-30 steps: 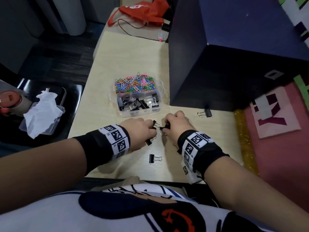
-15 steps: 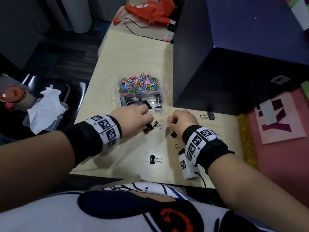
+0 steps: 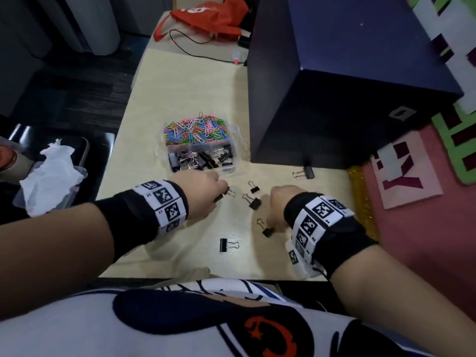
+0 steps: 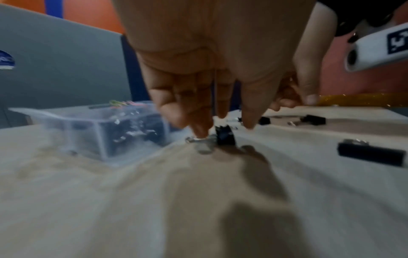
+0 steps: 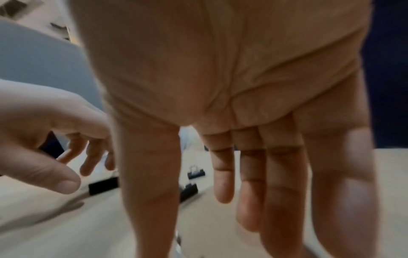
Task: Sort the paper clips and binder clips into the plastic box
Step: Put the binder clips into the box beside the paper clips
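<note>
Black binder clips lie scattered on the pale wooden table point(image 3: 180, 81) in front of me. My left hand point(image 3: 199, 193) sits just below the plastic box point(image 3: 233, 169), its fingertips point(image 4: 199, 132) down on a small clip point(image 4: 224, 137) at the table surface; from the left wrist view the fingers point down around the clip's wire handle and black body, but blur keeps me from telling whether they actually pinch it or only touch it. My right hand point(image 3: 282, 206) hovers over the table to the right, palm down, with fingers point(image 5: 284, 183) hanging straight and relaxed, holding nothing. Its thumb side is near another clip point(image 3: 268, 231) lying by the wrist.

Between my two hands I see two more loose clips, one nearer the box point(image 3: 253, 188) and one below it point(image 3: 253, 201). A fifth clip point(image 3: 228, 245) lies closer to my body, and a sixth point(image 3: 305, 173) rests against the foot of the big dark blue box point(image 3: 360, 81) on the right.

Inside the plastic box, the far compartment is heaped with coloured paper clips point(image 3: 197, 131), and the near compartment holds black binder clips point(image 3: 203, 159). A crumpled white tissue point(image 3: 50, 176) sits off the table to my left.
</note>
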